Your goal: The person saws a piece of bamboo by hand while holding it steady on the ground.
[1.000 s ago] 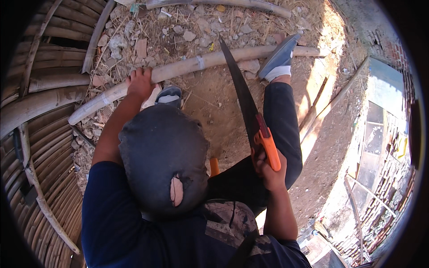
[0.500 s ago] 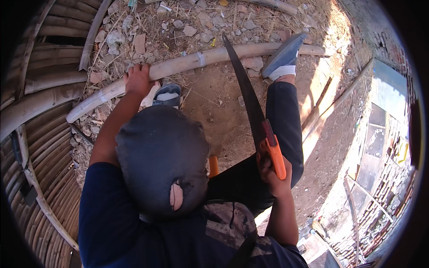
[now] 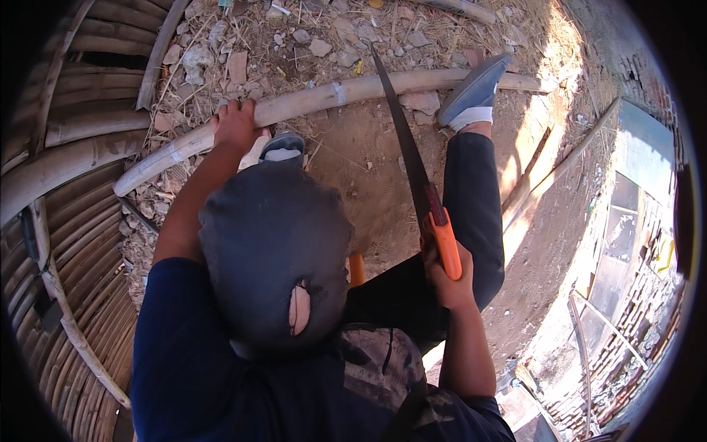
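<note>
My left hand (image 3: 236,125) grips a long pale bamboo pole (image 3: 346,92) that lies across the dirt ahead. My right hand (image 3: 444,276) is closed on the orange handle of a hand saw (image 3: 412,166). Its dark blade points away from me, and the tip reaches the pole near its middle. My right foot in a grey shoe (image 3: 475,88) rests on the pole to the right of the blade. My left shoe (image 3: 281,146) sits just below the pole beside my left hand. My dark cap hides much of the ground in front.
A stack of bamboo poles (image 3: 59,169) curves along the left side. Stones and straw litter (image 3: 294,37) lie beyond the pole. A thin stick (image 3: 560,166) runs over the dirt at right, next to a brick wall (image 3: 648,243). An orange object (image 3: 356,269) shows by my knee.
The saw has slid back toward me a little, with my right hand and orange handle lower in the picture. My left hand keeps its hold on the pole.
</note>
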